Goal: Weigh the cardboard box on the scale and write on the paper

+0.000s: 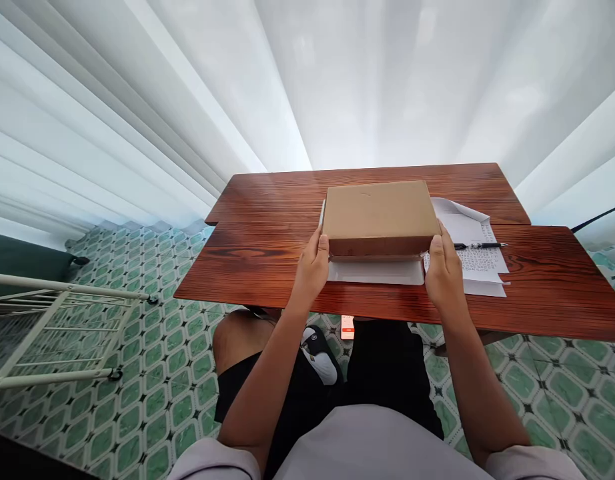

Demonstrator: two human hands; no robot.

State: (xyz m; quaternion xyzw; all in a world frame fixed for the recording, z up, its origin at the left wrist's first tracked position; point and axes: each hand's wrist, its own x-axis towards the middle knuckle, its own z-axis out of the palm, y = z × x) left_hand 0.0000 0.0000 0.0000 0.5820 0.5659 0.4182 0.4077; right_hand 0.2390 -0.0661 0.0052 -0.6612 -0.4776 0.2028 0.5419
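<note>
Cardboard box (380, 212) lid raised, contents hidden; L hand (312, 265), R hand (443, 270) gripping its sides

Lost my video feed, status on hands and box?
Left hand and right hand grip box ends on table. Pen on papers beside right hand.

Wood table (267, 260) w/ cardboard box (380, 212), printed papers (475, 257), pen (480, 245) on papers.

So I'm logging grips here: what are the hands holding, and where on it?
A cardboard box, gripped at its near corners: left hand on the left one, right hand on the right.
</note>
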